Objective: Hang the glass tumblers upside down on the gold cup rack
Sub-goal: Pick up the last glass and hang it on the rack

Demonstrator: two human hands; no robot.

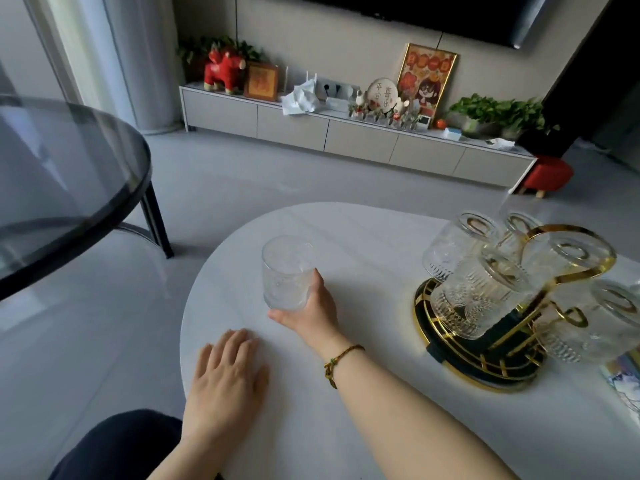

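Head view, table [346, 393]: white, rounded, beside a dark glass table [69, 161].
Right hand [310, 311]: fingers curled round an upright tumbler [285, 271].
Left hand [225, 379]: lay flat, fingers close together.
Rack [491, 327]: far right, apparently five tumblers hung.

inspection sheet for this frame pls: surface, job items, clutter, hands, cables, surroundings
Surface: white oval table, bare between the hands and the rack.
Job's things: one upright glass tumbler left of centre; gold cup rack at right, already carrying several inverted tumblers.
Clutter: patterned item at the table's right edge, partly cut off.
Hands: right hand wrapped around the tumbler; left hand flat on the table, empty.
Cables: nothing seen on the table.
Surroundings: dark glass table at left; low TV cabinet with ornaments and plants behind.
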